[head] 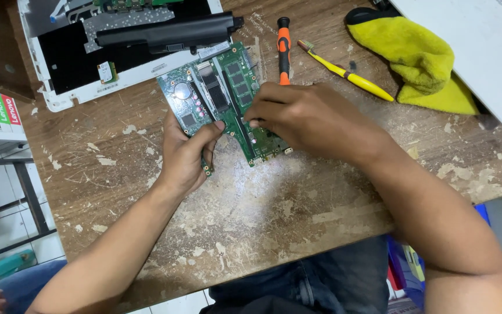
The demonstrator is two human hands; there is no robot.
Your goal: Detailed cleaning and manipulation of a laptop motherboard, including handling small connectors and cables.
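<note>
Underneath, both hands [190,154] hold a green circuit board [222,96] on a scuffed wooden table [262,215].

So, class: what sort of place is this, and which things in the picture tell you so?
Probably an electronics repair bench. A green circuit board is held by the left hand and right hand, beside an opened laptop case and an orange-handled screwdriver on a worn wooden table.

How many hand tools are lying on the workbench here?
2. An orange-handled screwdriver lies just above the right hand, its tip hidden behind it. A yellow tool lies to its right, beside the yellow cloth. Others may be hidden under the cloth.
</note>
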